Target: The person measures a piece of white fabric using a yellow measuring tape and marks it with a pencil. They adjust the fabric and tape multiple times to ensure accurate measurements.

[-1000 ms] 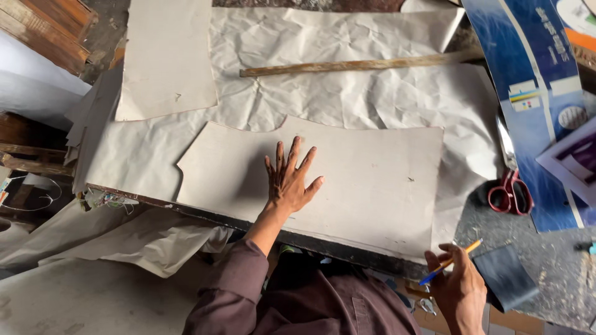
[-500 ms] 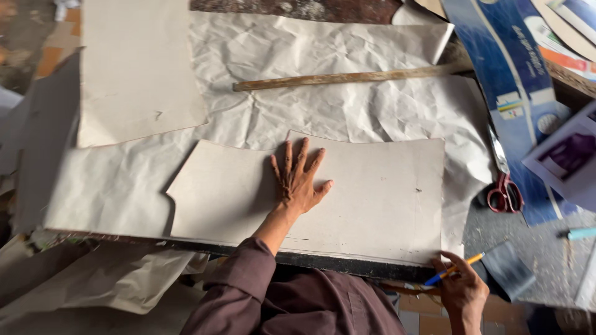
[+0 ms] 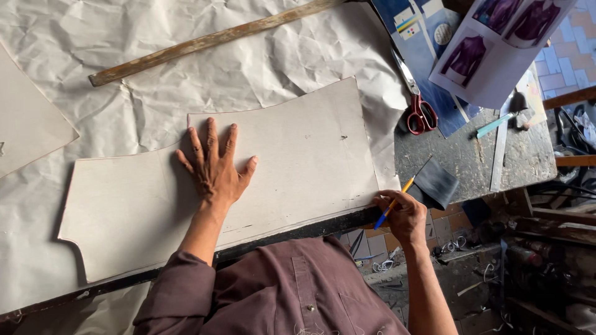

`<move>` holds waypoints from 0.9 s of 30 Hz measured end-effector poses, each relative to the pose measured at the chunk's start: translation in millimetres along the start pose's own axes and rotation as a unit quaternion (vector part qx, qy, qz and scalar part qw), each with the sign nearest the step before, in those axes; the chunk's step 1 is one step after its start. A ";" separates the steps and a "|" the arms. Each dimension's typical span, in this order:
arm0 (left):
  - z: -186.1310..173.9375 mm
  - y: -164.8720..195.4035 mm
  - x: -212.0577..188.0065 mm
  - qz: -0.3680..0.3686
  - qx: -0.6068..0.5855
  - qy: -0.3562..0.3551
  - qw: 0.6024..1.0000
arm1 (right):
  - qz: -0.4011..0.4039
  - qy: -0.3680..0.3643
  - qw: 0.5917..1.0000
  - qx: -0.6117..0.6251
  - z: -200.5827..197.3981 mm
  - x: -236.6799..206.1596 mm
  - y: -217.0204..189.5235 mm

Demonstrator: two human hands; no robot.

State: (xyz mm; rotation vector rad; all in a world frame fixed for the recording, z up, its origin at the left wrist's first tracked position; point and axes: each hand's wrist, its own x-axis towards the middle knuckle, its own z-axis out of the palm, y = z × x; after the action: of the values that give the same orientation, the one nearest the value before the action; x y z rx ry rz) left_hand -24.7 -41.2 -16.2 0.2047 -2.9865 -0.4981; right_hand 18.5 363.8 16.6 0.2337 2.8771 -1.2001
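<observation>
Pressing your left hand (image 3: 215, 166) flat, fingers spread, on the cardboard pattern (image 3: 298, 155) over crumpled white paper (image 3: 261, 62), your right hand (image 3: 402, 214) gripping a pencil (image 3: 397, 194) at the pattern's corner, wooden stick (image 3: 205, 42) above, red-handled scissors (image 3: 417, 102) on grey tabletop (image 3: 465, 155), tiled floor (image 3: 568, 37) beyond.

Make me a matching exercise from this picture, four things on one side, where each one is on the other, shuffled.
Things:
1. left hand
2. pencil
3. scissors
4. wooden stick

Places:
A. lying on the crumpled paper along the far side of the table
B. pressed flat on the cardboard pattern piece
C. held in the right hand at the pattern's right corner
D. on the table right of the pattern, red handles towards the person

Pairs: 1-B, 2-C, 3-D, 4-A
</observation>
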 end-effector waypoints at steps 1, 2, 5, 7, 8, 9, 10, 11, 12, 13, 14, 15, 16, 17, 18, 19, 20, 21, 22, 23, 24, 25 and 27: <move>0.1 0.5 -1.5 -0.003 0.003 -0.005 1.000 | 0.012 -0.009 1.000 0.000 -1.3 -0.6 0.1; 0.5 1.1 -2.7 -0.003 0.003 -0.007 1.000 | 0.008 -0.013 1.000 -0.003 -2.4 -0.8 0.4; 3.6 3.5 -3.9 0.000 0.004 -0.007 1.000 | -0.011 -0.015 1.000 -0.021 -6.6 0.3 2.4; 6.2 5.2 -3.6 0.002 0.005 -0.008 1.000 | -0.031 -0.010 0.998 -0.045 -9.2 1.4 4.4; 7.1 6.1 -3.6 0.002 0.004 -0.012 1.000 | -0.031 -0.010 0.999 -0.038 -10.4 1.3 5.3; 7.5 6.4 -3.8 0.000 0.004 -0.015 1.000 | -0.032 -0.011 0.999 -0.031 -11.2 1.2 6.1; 7.9 7.0 -3.4 -0.002 0.004 -0.017 1.000 | -0.035 -0.012 0.999 -0.023 -11.7 1.4 6.7; 7.9 7.3 -3.1 -0.003 0.007 -0.017 1.000 | -0.015 -0.018 1.000 -0.010 -11.9 1.5 7.1; 7.6 7.9 -3.2 -0.005 0.009 -0.018 1.000 | 0.006 -0.025 1.000 0.002 -12.5 1.1 7.7; 7.5 8.6 -3.5 -0.008 0.011 -0.021 1.000 | 0.027 -0.032 0.999 0.012 -12.9 0.7 8.2; 7.1 9.3 -4.0 -0.007 0.012 -0.023 1.000 | 0.014 -0.030 0.999 0.014 -13.3 0.5 8.7; 6.7 10.0 -4.3 -0.005 0.012 -0.023 1.000 | 0.000 -0.025 1.000 0.016 -13.6 0.7 9.3; 6.3 10.8 -4.4 -0.002 0.014 -0.023 1.000 | -0.014 -0.020 1.000 0.019 -13.7 1.0 10.1; 6.0 11.7 -4.6 -0.001 0.016 -0.022 1.000 | -0.023 -0.016 1.000 0.013 -14.0 1.2 11.0; 5.8 12.6 -4.9 -0.001 0.018 -0.023 1.000 | -0.033 -0.013 0.999 0.006 -14.2 1.5 12.0; 5.6 13.4 -4.9 -0.001 0.020 -0.022 1.000 | -0.042 -0.010 0.999 -0.001 -14.5 1.7 13.0; 5.5 14.0 -4.9 -0.001 0.019 -0.022 1.000 | -0.037 -0.012 0.999 0.003 -14.6 2.0 14.0; 5.4 14.3 -5.0 -0.001 0.018 -0.023 1.000 | -0.031 -0.014 0.999 0.008 -14.8 2.1 14.8; 5.4 14.6 -5.3 -0.002 0.017 -0.024 1.000 | -0.026 -0.017 0.999 0.012 -15.1 2.0 15.5; 5.6 14.8 -5.5 0.000 0.016 -0.022 1.000 | -0.027 -0.017 0.999 0.010 -15.5 1.9 15.9; 6.0 14.9 -5.3 0.002 0.016 -0.019 1.000 | -0.029 -0.017 0.999 0.009 -15.8 1.9 16.1; 6.6 15.0 -5.6 0.004 0.016 -0.017 1.000 | -0.030 -0.017 0.999 0.008 -16.2 1.9 16.0; 8.4 14.8 -5.9 0.006 0.020 -0.013 1.000 | -0.040 -0.012 0.999 0.001 -16.9 2.3 15.1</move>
State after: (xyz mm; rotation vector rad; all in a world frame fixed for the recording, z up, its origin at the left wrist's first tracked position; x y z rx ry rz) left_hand -21.7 -23.8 -19.7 0.1853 -3.0227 -0.4446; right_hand 19.1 386.6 17.7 0.1051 2.8911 -1.2091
